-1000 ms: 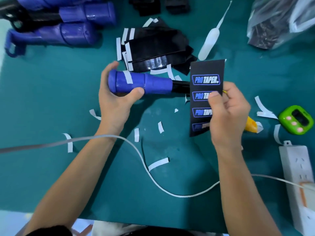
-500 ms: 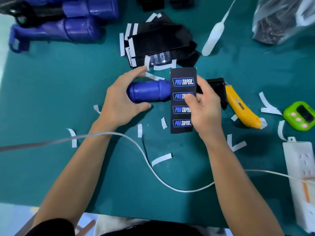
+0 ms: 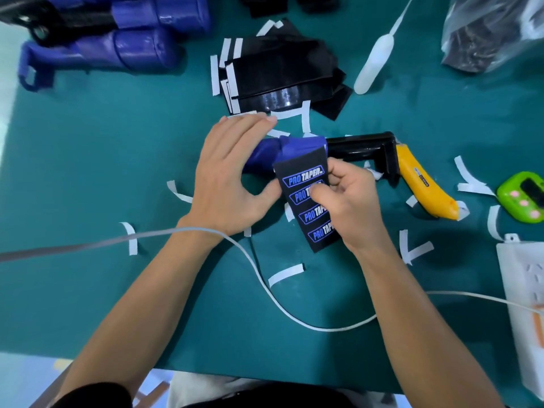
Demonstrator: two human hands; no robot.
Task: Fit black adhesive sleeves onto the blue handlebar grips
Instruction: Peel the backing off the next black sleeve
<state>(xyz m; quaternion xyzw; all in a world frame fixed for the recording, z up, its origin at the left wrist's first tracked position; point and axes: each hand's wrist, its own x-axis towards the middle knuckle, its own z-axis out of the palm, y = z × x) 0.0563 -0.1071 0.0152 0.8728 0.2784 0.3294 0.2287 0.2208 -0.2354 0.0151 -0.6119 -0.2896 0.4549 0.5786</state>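
Note:
A blue handlebar grip (image 3: pixel 297 147) with a black L-shaped end (image 3: pixel 368 147) lies across the middle of the green mat. My left hand (image 3: pixel 232 184) wraps its left part, fingers over the top, thumb underneath. A black adhesive sleeve (image 3: pixel 309 201) printed with "PRO TAPER" logos hangs tilted below the grip, its top edge against the blue surface. My right hand (image 3: pixel 344 198) pinches the sleeve's right side between thumb and fingers. A pile of further black sleeves (image 3: pixel 279 75) sits behind.
Two more blue grips (image 3: pixel 97 51) lie at the back left. A yellow utility knife (image 3: pixel 424 187), green timer (image 3: pixel 524 195), white power strip (image 3: pixel 527 304) and cable (image 3: pixel 265 290) are on the right. A white applicator bottle (image 3: pixel 374 66) and plastic bag (image 3: pixel 494 33) are behind. White backing strips litter the mat (image 3: pixel 88 172).
Both hands drew closer together. The sleeve went from upright in front of the grip to tilted with its top edge pressed on the blue grip. My left hand shifted right over the grip.

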